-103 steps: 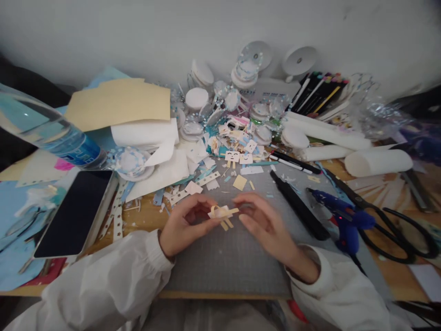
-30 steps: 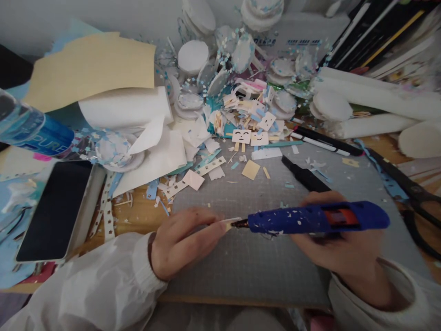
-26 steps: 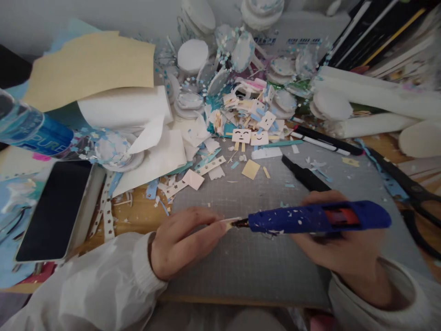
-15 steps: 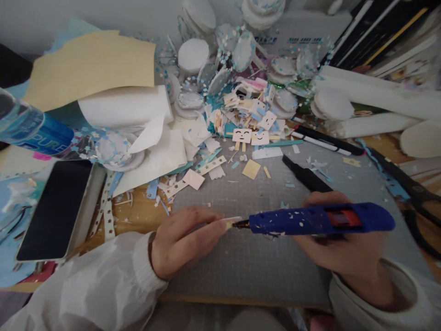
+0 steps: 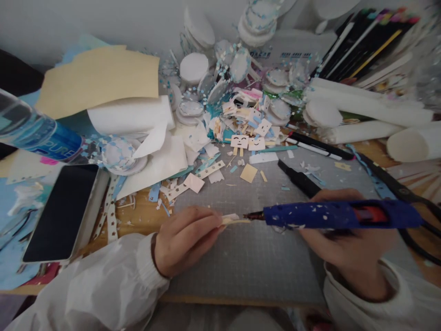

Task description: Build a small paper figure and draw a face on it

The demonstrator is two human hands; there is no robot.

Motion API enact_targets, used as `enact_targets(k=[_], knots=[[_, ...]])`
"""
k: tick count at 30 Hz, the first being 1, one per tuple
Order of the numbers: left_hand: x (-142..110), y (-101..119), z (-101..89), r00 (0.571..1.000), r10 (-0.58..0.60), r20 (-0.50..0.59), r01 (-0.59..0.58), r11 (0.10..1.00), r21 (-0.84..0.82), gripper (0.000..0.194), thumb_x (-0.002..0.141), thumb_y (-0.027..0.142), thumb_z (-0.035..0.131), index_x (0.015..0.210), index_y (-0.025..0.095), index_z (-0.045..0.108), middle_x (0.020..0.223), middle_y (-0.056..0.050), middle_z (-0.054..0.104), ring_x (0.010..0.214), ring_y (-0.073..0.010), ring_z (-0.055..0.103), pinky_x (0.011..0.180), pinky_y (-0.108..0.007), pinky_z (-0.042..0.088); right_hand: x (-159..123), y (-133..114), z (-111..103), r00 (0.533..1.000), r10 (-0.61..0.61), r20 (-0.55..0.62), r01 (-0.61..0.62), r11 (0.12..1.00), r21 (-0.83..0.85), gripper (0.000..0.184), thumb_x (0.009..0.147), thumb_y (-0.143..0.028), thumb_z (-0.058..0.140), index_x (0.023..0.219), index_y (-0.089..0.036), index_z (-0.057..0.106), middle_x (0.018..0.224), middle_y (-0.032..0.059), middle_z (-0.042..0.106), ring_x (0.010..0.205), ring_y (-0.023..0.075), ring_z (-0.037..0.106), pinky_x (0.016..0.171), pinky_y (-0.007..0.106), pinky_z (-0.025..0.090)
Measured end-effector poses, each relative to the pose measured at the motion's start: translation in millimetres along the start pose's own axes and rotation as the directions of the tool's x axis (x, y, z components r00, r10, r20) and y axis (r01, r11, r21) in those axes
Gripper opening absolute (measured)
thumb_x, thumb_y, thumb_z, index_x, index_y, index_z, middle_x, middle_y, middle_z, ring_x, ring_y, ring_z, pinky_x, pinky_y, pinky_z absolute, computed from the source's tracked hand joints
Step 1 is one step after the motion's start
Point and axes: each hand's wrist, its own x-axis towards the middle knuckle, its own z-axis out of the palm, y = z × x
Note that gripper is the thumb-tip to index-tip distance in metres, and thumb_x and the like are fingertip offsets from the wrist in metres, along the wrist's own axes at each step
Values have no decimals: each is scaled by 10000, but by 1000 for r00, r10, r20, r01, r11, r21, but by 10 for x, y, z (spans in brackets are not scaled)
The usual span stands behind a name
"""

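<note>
My left hand (image 5: 189, 239) pinches a small pale paper piece (image 5: 231, 219) with a cream strip that sticks out to the right past my fingertips. My right hand (image 5: 347, 248) is wrapped round a blue glue gun (image 5: 313, 215) with a red part in its top and white specks on its body. Its dark, stained nozzle points left and ends close to the tip of the paper piece; I cannot tell whether they touch. Beyond the gun lies a black pen-like tool (image 5: 299, 178). Small paper figures with drawn faces (image 5: 239, 141) lie farther back on the grey cutting mat (image 5: 241, 271).
On the left are a phone (image 5: 62, 214), a water bottle (image 5: 48, 133) and cream paper (image 5: 103, 78). White discs with blue stars (image 5: 119, 154) and paper scraps crowd the back. Black scissors (image 5: 403, 184), marker pens (image 5: 320, 145) and white paper rolls (image 5: 365, 101) lie on the right.
The glue gun has shifted right, its nozzle drawing back from my left fingertips. More of the paper piece and its cream strip now shows. The camera view has tilted up slightly.
</note>
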Motion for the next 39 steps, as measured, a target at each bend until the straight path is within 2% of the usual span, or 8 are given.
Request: enact_targets(k=[4, 10, 15, 21, 26, 30, 33, 39], knots=[[-18, -1, 34, 993, -92, -67, 85, 992, -96, 323, 776, 54, 674, 1065, 178, 598, 895, -55, 705, 793, -134, 677, 724, -222, 561, 78, 22, -83, 988, -116, -101, 111, 992, -54, 158, 670, -252, 725, 709, -230, 573, 627, -12, 621, 505, 168, 598, 492, 270, 477], [-46, -20, 94, 913, -383, -141, 324, 891, -318, 246, 765, 130, 715, 990, 179, 628, 837, -28, 676, 705, -109, 651, 655, -202, 557, -143, 422, -455, 937, 171, -305, -229, 959, -165, 270, 688, -390, 730, 907, -255, 647, 851, 83, 687, 793, 307, 683, 670, 415, 524], [-26, -46, 124, 855, -506, -119, 392, 778, -490, 228, 760, 217, 738, 952, 162, 628, 831, -43, 681, 719, -131, 664, 656, -233, 576, -455, 858, -798, 907, 232, -352, -375, 826, -422, 334, 565, -404, 788, 755, -351, 520, 640, 21, 576, 522, 287, 612, 377, 348, 388], [-38, -84, 151, 810, -584, -60, 426, 655, -625, 280, 725, 274, 774, 940, 160, 636, 825, -55, 695, 726, -147, 676, 653, -248, 573, -682, 979, -779, 999, 14, -41, -35, 833, -552, 226, 678, -314, 684, 845, -305, 531, 709, 51, 612, 643, 340, 645, 531, 431, 500], [-34, -88, 140, 794, -606, -49, 416, 601, -682, 300, 690, 272, 801, 921, 161, 644, 816, -41, 690, 729, -137, 666, 675, -246, 568, -611, 619, -760, 990, -100, -102, 3, 727, -686, 341, 647, -388, 690, 949, -270, 584, 841, 121, 653, 803, 415, 628, 597, 506, 487], [-39, -78, 147, 795, -607, -28, 409, 568, -714, 294, 691, 247, 800, 927, 163, 645, 826, -36, 687, 740, -128, 663, 682, -233, 564, -425, -18, -561, 972, -140, -187, 58, 920, -387, 249, 744, -282, 659, 977, -270, 570, 914, 92, 633, 906, 333, 604, 827, 525, 463], [-46, -76, 156, 799, -601, -7, 406, 549, -731, 295, 697, 239, 795, 933, 166, 635, 824, -33, 683, 745, -129, 664, 681, -234, 566, -271, -410, -172, 998, -65, 27, 65, 998, 11, 175, 853, -265, 561, 1025, -236, 546, 925, 59, 585, 853, 227, 581, 757, 394, 492], [-33, -62, 136, 817, -576, 33, 405, 533, -743, 284, 718, 227, 778, 949, 162, 625, 814, -44, 682, 741, -132, 665, 677, -240, 573, -12, -621, 553, 861, -132, 492, -176, 830, 530, 137, 943, -327, 467, 902, -218, 540, 771, -2, 572, 687, 134, 551, 612, 251, 469]])
